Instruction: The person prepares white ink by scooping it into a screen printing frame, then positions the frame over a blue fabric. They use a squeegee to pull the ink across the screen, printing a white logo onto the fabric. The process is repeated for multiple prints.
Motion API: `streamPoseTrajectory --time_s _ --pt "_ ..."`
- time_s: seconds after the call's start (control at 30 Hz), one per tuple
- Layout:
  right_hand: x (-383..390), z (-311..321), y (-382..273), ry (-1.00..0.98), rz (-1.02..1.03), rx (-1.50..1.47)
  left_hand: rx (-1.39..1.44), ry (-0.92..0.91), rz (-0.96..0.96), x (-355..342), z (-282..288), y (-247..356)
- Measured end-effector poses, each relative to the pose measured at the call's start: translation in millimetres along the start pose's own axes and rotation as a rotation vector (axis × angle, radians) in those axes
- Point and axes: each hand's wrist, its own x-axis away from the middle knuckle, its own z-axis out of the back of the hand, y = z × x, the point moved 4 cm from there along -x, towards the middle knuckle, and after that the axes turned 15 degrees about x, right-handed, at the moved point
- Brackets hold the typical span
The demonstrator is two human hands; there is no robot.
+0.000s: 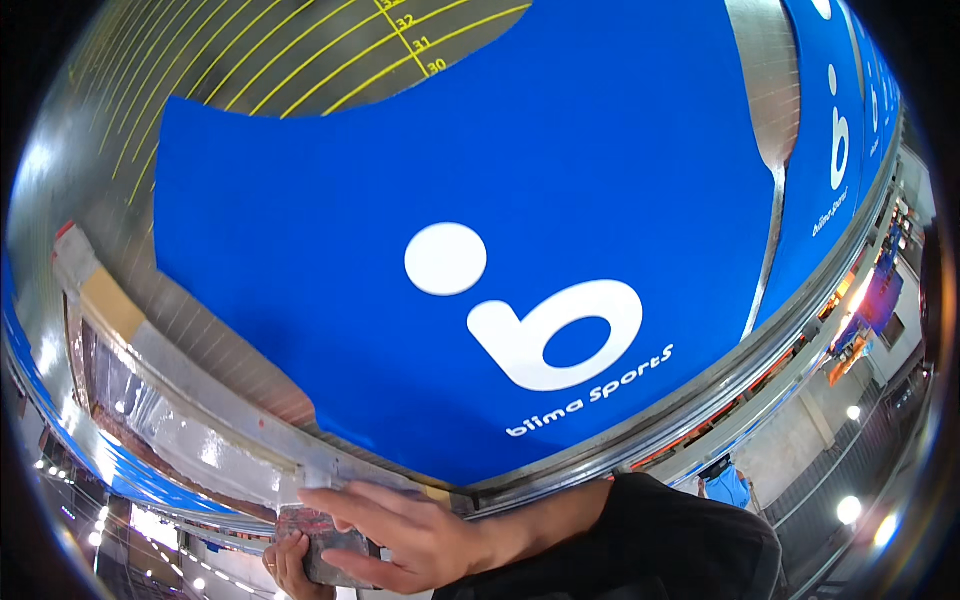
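A blue fabric panel point(300, 200) with a curved cut-out lies flat on the table, bearing a white printed emblem point(445, 258) and lettering. Beside its lower left edge stands what looks like a screen-printing frame point(190, 385), pale-rimmed and tilted. At the frame's near end, my left hand point(288, 568) has its fingers curled round a worn grey block point(318, 535) with reddish marks. My right hand point(405, 535) reaches in from the right, fingers stretched out and thumb apart, over the same block. Whether the block belongs to the frame I cannot tell.
The long grey table point(330, 60) carries curved-looking yellow lines and markings. More printed blue panels point(820, 150) lie to the right. A metal rail point(660, 425) runs along the table's near edge. A person in blue point(725, 487) stands in the background, beneath ceiling lights.
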Motion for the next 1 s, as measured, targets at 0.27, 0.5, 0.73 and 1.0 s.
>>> streamPoseTrajectory --time_s 0.27,0.5,0.73,1.0 --pt "0 -2 5 -0.135 -0.194 -0.200 0.022 0.002 -0.065 -15 2 3" --pt "-2 2 3 -0.107 -0.153 -0.156 0.007 0.038 0.008 -14 -3 9" --pt "1 -1 5 -0.167 -0.205 -0.123 0.039 0.076 -0.014 -6 -5 -2" --pt "2 -2 4 -0.127 -0.176 -0.103 0.027 0.091 -0.026 -11 -5 0"
